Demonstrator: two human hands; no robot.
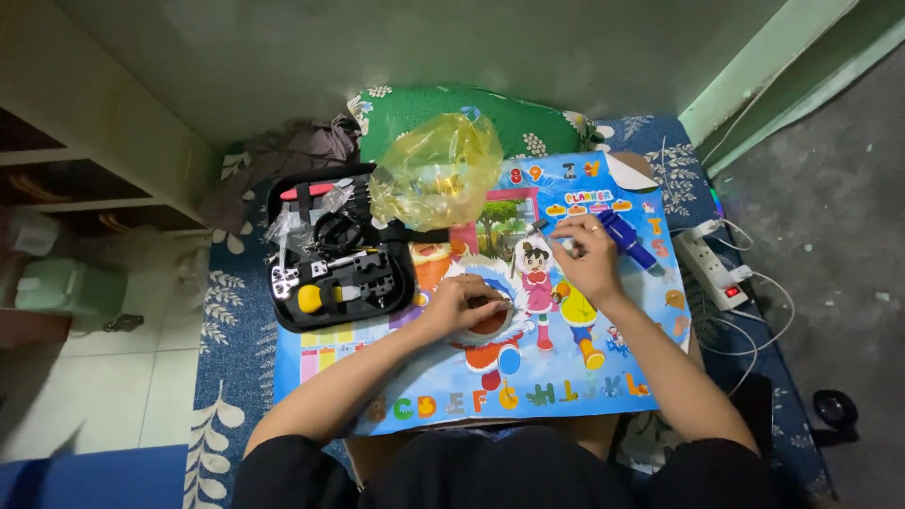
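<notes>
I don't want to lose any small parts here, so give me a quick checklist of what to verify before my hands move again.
1. Left hand steady on the cartoon board: ok.
2. What the left hand pins down: cannot tell, too small.
3. Right hand grip on its small tool: cannot tell.
4. Blue tool lying apart beside the right hand: ok.
5. Black tool tray flat, within reach: ok.
6. Yellow plastic bag overhanging the tray: not ok.

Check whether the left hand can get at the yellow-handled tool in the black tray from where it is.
Probably yes: the left hand rests on the colourful board just right of the black tray, and nothing lies between it and the yellow-handled tool.
</notes>
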